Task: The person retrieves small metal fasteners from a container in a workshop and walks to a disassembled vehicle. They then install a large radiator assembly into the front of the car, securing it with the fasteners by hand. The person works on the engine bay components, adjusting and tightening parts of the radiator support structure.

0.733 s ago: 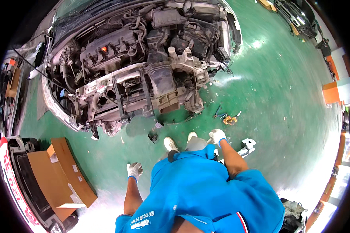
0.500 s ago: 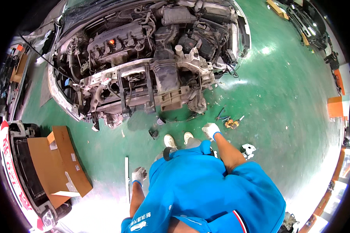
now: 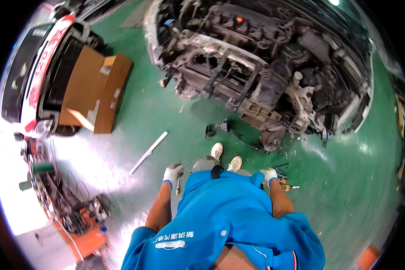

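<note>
My left hand [image 3: 173, 173], in a white knit glove with a blue cuff, is closed around a slim metal tool [image 3: 178, 186] with a yellowish end that points down. My right hand [image 3: 269, 174], gloved the same way, hangs beside the hem of my blue shirt; its fingers are partly hidden and I cannot make out their shape. Ahead stands a car with its front end stripped, the engine [image 3: 243, 29] and front frame bare. A plastic air duct [image 3: 271, 87] runs down its front.
Tools and a yellowish part [image 3: 284, 182] lie on the green floor by my right hand. A long white strip [image 3: 148, 153] lies ahead-left. Farther left, a cardboard box [image 3: 87, 90] leans against another car part [image 3: 45, 76]. Small black pieces [image 3: 210, 131] lie before my shoes.
My view has turned left, so the stripped car sits farther right and the box higher up. My right hand has come back closer to my body. The slim tool now shows in my left hand.
</note>
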`<action>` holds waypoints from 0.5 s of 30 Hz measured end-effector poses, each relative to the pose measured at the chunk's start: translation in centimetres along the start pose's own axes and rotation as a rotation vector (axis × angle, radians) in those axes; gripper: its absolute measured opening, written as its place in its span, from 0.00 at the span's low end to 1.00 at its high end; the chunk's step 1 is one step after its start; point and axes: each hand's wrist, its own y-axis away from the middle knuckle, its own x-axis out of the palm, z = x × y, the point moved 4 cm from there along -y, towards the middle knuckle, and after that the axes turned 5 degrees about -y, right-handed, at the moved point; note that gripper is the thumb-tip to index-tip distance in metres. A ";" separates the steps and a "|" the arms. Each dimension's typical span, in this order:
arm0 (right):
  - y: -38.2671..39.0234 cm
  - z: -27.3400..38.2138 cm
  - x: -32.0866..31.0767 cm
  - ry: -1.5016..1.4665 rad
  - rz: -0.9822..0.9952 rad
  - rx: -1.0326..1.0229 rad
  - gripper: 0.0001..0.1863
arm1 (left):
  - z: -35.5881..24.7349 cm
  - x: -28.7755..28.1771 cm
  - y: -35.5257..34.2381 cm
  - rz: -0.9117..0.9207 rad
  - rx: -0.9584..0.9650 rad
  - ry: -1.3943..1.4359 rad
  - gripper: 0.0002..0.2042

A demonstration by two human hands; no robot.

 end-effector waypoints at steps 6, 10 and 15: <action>-1.8 0.3 -3.9 -1.046 0.077 0.686 0.10 | 6.9 0.7 5.1 -0.138 -0.010 -0.064 0.20; -4.6 4.6 -11.7 -1.064 -0.019 0.585 0.07 | 15.9 1.2 6.3 -0.122 0.002 -0.203 0.17; -9.7 4.5 -11.9 -1.158 0.106 0.559 0.07 | 13.4 1.8 10.5 -0.236 -0.285 -0.135 0.19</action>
